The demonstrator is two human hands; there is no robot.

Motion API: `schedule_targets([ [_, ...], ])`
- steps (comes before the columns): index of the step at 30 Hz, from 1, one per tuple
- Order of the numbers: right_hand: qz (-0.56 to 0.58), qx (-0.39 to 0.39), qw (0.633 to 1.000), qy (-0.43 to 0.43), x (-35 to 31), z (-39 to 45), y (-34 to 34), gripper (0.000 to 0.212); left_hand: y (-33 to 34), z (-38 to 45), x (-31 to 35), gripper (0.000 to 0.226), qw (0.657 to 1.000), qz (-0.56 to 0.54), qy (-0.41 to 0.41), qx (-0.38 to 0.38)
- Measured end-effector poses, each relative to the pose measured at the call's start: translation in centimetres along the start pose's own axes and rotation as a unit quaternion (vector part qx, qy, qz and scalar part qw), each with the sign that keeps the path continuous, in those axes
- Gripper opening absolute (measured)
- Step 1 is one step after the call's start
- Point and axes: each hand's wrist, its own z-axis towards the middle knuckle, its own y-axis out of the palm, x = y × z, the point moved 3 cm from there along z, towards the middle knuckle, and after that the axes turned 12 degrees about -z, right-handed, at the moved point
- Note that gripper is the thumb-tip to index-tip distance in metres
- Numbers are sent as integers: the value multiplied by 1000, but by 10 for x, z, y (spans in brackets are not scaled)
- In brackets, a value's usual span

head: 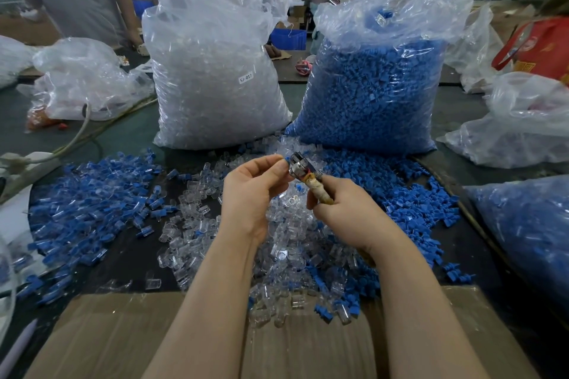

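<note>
1. Head view: the right hand (348,209) is wrapped round a small metal tool with a tape-wrapped handle (303,168). It holds the tool up over the middle of the table, head pointing away and left.
2. The left hand (249,191) pinches a small blue plastic plug (288,160) between thumb and forefinger, right against the tool's metal head. Whether a clear cap is already on it I can't tell.
3. Under the hands is a loose heap of clear plastic caps (295,243), mid-table and running to the near edge.
4. Just right of that heap is a spread of loose blue plugs (400,191), towards the right edge.
5. Left side of the dark table (132,255): a pile of joined blue-and-clear pieces (89,200). These look finished.
6. Far side: a big clear bag of clear caps (212,86) and a big clear bag of blue plugs (375,92), both upright and nearly full.
7. A flat brown cardboard sheet (123,338) lies on the near edge, with a few stray parts on it.
8. Progress, judged: one piece in hand and a fair pile done. Loose heaps plus two full bags remain, so it's early, with most of the work left.
</note>
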Motion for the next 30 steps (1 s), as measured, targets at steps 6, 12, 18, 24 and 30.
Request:
schedule_targets([
  [6, -26, 27, 999, 30, 4, 3, 0, 6, -11, 0, 6, 8, 993, -85, -32, 76],
  [12, -113, 109, 975, 157, 25, 3, -13, 8, -56, 5, 32, 13, 909, -342, -10, 237],
  [18, -163, 120, 940, 274, 39, -2, -14, 15, -98, 0, 45, 16, 796, -490, 39, 353],
  [24, -204, 111, 920, 314, 43, -6, -12, 25, -109, 0, 46, 17, 762, -527, 71, 369],
  [30, -221, 122, 910, 330, 42, -7, -12, 23, -103, 8, 47, 10, 888, -338, 33, 310],
])
